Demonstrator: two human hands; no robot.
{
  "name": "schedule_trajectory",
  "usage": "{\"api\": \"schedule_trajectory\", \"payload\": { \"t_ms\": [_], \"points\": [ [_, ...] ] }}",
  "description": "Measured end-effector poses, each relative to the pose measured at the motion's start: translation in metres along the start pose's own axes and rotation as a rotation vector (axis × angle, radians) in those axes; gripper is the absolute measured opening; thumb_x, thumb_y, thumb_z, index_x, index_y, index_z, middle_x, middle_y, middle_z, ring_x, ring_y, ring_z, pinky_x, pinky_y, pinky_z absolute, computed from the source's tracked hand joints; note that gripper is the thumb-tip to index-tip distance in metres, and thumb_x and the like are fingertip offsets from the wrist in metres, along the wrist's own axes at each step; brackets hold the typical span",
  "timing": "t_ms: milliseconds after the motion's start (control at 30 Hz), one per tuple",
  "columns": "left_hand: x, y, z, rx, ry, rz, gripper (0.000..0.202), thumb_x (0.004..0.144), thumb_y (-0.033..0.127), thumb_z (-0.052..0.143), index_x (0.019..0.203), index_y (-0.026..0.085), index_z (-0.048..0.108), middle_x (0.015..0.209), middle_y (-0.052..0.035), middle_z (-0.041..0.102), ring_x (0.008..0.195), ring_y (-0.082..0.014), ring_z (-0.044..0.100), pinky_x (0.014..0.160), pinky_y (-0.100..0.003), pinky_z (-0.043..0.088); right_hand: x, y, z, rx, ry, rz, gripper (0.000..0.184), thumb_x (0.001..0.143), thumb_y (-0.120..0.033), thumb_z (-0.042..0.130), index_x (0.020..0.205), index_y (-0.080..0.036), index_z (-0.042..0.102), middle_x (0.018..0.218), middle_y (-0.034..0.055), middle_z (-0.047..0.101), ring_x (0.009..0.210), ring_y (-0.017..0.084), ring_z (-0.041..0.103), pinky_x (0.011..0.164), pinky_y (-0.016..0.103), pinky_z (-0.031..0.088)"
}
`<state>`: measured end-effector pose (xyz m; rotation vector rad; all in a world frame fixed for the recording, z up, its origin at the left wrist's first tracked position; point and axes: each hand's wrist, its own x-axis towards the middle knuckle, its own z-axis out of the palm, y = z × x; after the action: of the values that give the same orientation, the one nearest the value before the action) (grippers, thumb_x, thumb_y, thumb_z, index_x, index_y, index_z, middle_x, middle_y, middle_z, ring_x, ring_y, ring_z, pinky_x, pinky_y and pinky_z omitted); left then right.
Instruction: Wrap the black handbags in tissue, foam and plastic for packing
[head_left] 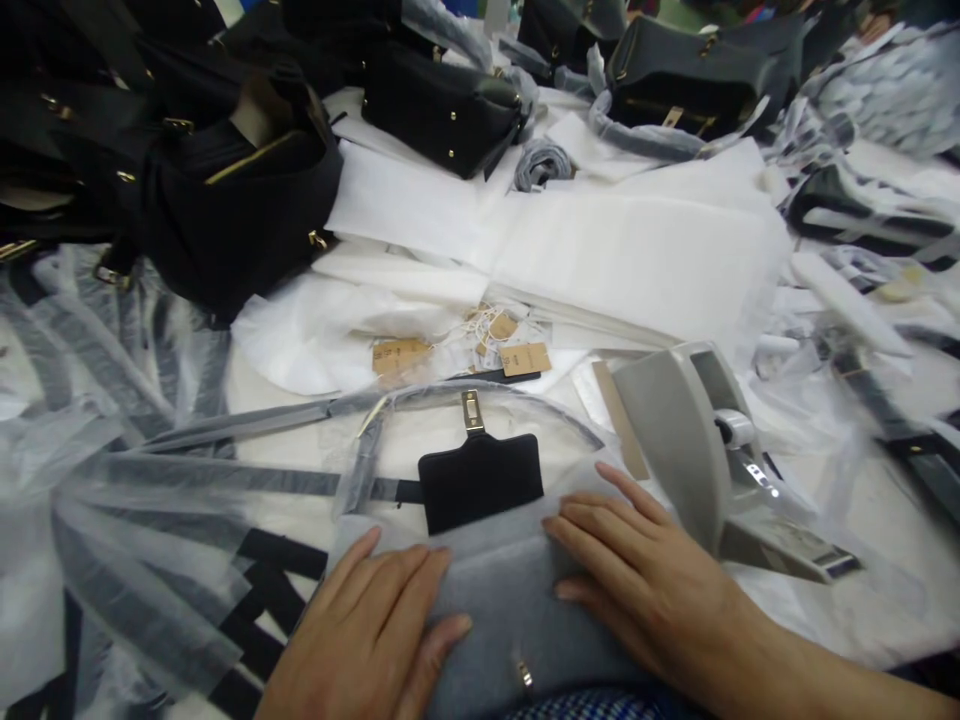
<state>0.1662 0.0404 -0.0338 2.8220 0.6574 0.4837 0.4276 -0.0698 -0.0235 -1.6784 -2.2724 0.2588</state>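
A black flat-bodied bag, whose body is covered by a thin, translucent white wrapping sheet point(502, 590), is positioned at the near edge of the work surface, directly in front of the person. The sheet is pressed upon by both bare hands: the left hand point(375, 620) is laid on its left part and the right hand point(630, 560) on its right part, the two being set apart. Both are open, with fingers extended, and neither is closed around anything. Beyond the sheet's far edge, a black flap with a narrow tongue point(480, 480) is exposed, its end fitted with a gold-coloured metal plate point(472, 411). A small gold-coloured metal fitting point(524, 675) is seen on the near part of the covered body. The flap is arched over by a strap wrapped in translucent plastic point(255, 428). To the right, near the right hand, a beige-grey plastic device resembling a tape dispenser point(667, 440) is placed. Tan cardboard tags with white strings point(525, 358) are scattered beyond the flap, in front of stacked white sheets point(637, 255). At far left, a large black bag with gold-coloured hardware point(247, 215) is situated above a spread of plastic-wrapped black straps point(142, 560).
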Motion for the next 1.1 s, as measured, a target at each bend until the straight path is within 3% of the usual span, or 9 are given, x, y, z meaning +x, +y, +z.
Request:
{"api": "schedule_trajectory", "payload": {
  "t_ms": [133, 233, 433, 600, 733, 833, 933, 1033, 1100],
  "points": [
    [0.004, 0.003, -0.009, -0.07, 0.065, 0.015, 0.028, 0.103, 0.037, 0.04, 0.096, 0.024, 0.063, 0.076, 0.002, 0.071, 0.071, -0.0142, 0.067, 0.068, -0.027, 0.051, -0.001, 0.001, -0.017, 0.105, -0.031, -0.049, 0.021, 0.101, -0.024, 0.044, 0.109, -0.019, 0.063, 0.085, 0.0081, 0.068, 0.083, 0.021, 0.064, 0.083, 0.039, 0.056],
    [0.007, 0.004, -0.003, -0.068, 0.04, -0.011, 0.029, 0.104, 0.036, 0.038, 0.099, 0.023, 0.063, 0.076, 0.0029, 0.072, 0.064, -0.0126, 0.067, 0.06, -0.025, 0.05, 0.002, 0.004, -0.013, 0.057, -0.045, -0.042, 0.024, 0.101, -0.021, 0.043, 0.117, -0.018, 0.061, 0.07, 0.0042, 0.062, 0.061, 0.018, 0.058, 0.054, 0.031, 0.047],
    [0.007, -0.002, 0.027, 0.108, -0.069, -0.1, 0.037, 0.104, 0.04, 0.033, 0.113, 0.02, 0.063, 0.1, -0.0023, 0.074, 0.063, -0.0143, 0.067, 0.054, -0.027, 0.048, 0.018, 0.012, 0.017, -0.089, -0.286, 0.103, 0.044, 0.099, -0.022, 0.046, 0.142, -0.02, 0.047, 0.105, 0.0079, 0.067, 0.061, 0.015, 0.064, 0.048, 0.028, 0.041],
    [0.008, 0.003, 0.033, 0.179, -0.076, -0.019, 0.032, 0.104, 0.028, 0.035, 0.112, 0.018, 0.064, 0.114, -0.0069, 0.071, 0.085, -0.0199, 0.069, 0.071, -0.033, 0.051, 0.024, 0.009, 0.021, -0.144, -0.371, 0.13, 0.056, 0.092, -0.015, 0.052, 0.147, -0.023, 0.042, 0.117, 0.0091, 0.065, 0.064, 0.016, 0.066, 0.048, 0.028, 0.041],
    [0.007, 0.019, 0.029, 0.168, 0.022, -0.019, 0.04, 0.103, 0.021, 0.028, 0.111, 0.02, 0.067, 0.124, -0.0073, 0.067, 0.111, -0.0229, 0.062, 0.111, -0.047, 0.035, 0.026, 0.007, 0.018, -0.134, -0.366, 0.127, 0.058, 0.091, -0.012, 0.051, 0.147, -0.023, 0.044, 0.116, 0.0098, 0.065, 0.065, 0.015, 0.066, 0.049, 0.027, 0.041],
    [-0.004, 0.027, 0.029, 0.115, 0.016, 0.098, 0.037, 0.102, 0.018, 0.032, 0.115, 0.019, 0.068, 0.117, -0.0036, 0.071, 0.116, -0.0174, 0.059, 0.12, -0.036, 0.024, 0.026, 0.007, 0.019, -0.128, -0.347, 0.13, 0.056, 0.091, -0.011, 0.051, 0.145, -0.024, 0.045, 0.114, 0.0093, 0.065, 0.065, 0.014, 0.066, 0.049, 0.025, 0.04],
    [-0.018, 0.032, 0.03, 0.125, -0.028, 0.17, 0.039, 0.101, 0.041, 0.042, 0.122, 0.018, 0.066, 0.125, -0.0051, 0.068, 0.124, -0.0214, 0.055, 0.123, -0.038, 0.018, 0.026, 0.007, 0.021, -0.136, -0.338, 0.142, 0.053, 0.094, -0.014, 0.049, 0.144, -0.026, 0.045, 0.113, 0.0081, 0.066, 0.063, 0.014, 0.065, 0.049, 0.025, 0.039],
    [-0.028, 0.038, 0.03, 0.181, -0.062, 0.194, 0.07, 0.091, 0.071, 0.041, 0.136, 0.02, 0.057, 0.138, -0.0105, 0.059, 0.133, -0.0298, 0.047, 0.123, -0.049, 0.011, 0.023, 0.007, 0.023, -0.142, -0.31, 0.148, 0.048, 0.097, -0.017, 0.047, 0.144, -0.026, 0.046, 0.113, 0.0082, 0.065, 0.064, 0.014, 0.065, 0.051, 0.025, 0.041],
    [-0.033, 0.042, 0.03, 0.202, -0.115, 0.164, 0.074, 0.089, 0.072, 0.044, 0.146, 0.025, 0.046, 0.149, -0.0115, 0.049, 0.138, -0.0326, 0.041, 0.12, -0.054, 0.018, 0.021, 0.005, 0.023, -0.128, -0.287, 0.154, 0.045, 0.099, -0.021, 0.046, 0.144, -0.025, 0.046, 0.115, 0.009, 0.065, 0.068, 0.015, 0.066, 0.053, 0.026, 0.044]
  ]
}}
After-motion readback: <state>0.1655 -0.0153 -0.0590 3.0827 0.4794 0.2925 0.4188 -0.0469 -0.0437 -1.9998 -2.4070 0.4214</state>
